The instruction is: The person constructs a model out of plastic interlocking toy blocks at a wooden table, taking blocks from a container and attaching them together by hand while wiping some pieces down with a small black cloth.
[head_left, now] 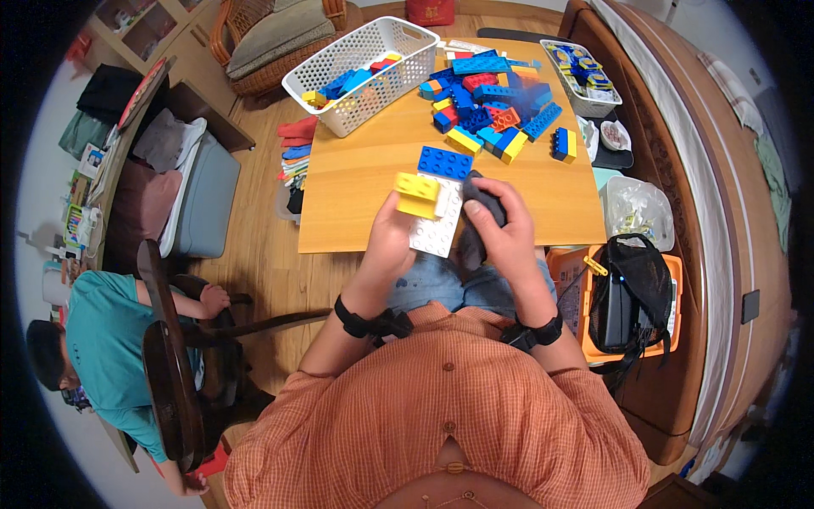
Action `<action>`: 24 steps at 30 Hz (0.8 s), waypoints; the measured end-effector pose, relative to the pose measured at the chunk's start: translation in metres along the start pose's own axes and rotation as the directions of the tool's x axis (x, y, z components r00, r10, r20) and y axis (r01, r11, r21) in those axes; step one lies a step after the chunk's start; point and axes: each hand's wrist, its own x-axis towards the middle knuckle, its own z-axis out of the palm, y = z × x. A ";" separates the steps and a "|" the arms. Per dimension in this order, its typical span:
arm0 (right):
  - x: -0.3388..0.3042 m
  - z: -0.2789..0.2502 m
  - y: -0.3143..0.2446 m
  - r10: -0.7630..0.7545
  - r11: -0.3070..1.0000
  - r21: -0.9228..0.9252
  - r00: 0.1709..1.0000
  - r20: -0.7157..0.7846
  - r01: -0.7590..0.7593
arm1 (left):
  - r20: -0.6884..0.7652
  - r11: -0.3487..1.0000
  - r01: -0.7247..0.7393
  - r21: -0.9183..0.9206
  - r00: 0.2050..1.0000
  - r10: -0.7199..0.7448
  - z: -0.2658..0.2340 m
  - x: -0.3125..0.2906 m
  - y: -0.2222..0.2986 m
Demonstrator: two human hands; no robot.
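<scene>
My left hand (390,236) is closed round a yellow toy brick (416,200), which it holds up over the near part of the table. My right hand (507,222) grips a dark grey cloth (472,242), bunched up and hanging down toward my lap. Between the hands a white studded plate (436,231) shows at the table's near edge, partly hidden behind the yellow brick. Just beyond it lies a flat blue studded plate (445,161). Whether the white plate touches the yellow brick or the left fingers, I cannot tell.
A heap of mixed bricks (487,93) covers the table's (356,204) far right. At far left stands a white perforated basket (348,116) with bricks inside. Another basket (591,106) holds packets. An orange crate (572,314) stands at right; a person (106,348) sits at left.
</scene>
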 end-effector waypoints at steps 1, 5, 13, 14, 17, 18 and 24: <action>-0.004 0.003 0.002 -0.049 0.999 -0.001 0.998 0.048 0.049 | 0.003 0.998 -0.009 -0.061 1.000 0.010 0.002 0.001 -0.002; -0.011 0.008 -0.002 -0.107 0.993 0.066 0.977 0.184 0.096 | -0.057 0.974 0.034 -0.224 0.997 -0.048 0.002 0.006 0.006; -0.010 -0.002 -0.003 -0.051 0.992 0.127 0.982 0.179 0.028 | 0.023 0.940 0.072 -0.332 0.997 -0.068 0.006 0.002 -0.002; -0.008 -0.002 -0.003 -0.029 0.995 0.097 0.989 0.145 0.015 | 0.052 0.932 0.074 -0.354 0.997 -0.060 0.008 0.001 -0.002; -0.007 -0.004 0.004 0.032 0.994 0.101 0.991 0.128 -0.045 | 0.142 0.919 0.149 -0.366 0.984 -0.103 0.002 0.000 -0.003; -0.007 -0.005 0.004 0.043 0.994 0.090 0.991 0.128 -0.055 | 0.205 0.910 0.221 -0.351 0.966 -0.156 -0.001 0.000 -0.004; -0.009 -0.007 -0.001 0.052 0.987 0.146 0.992 0.114 -0.068 | 0.062 0.974 0.068 -0.216 0.996 -0.056 0.013 0.006 0.002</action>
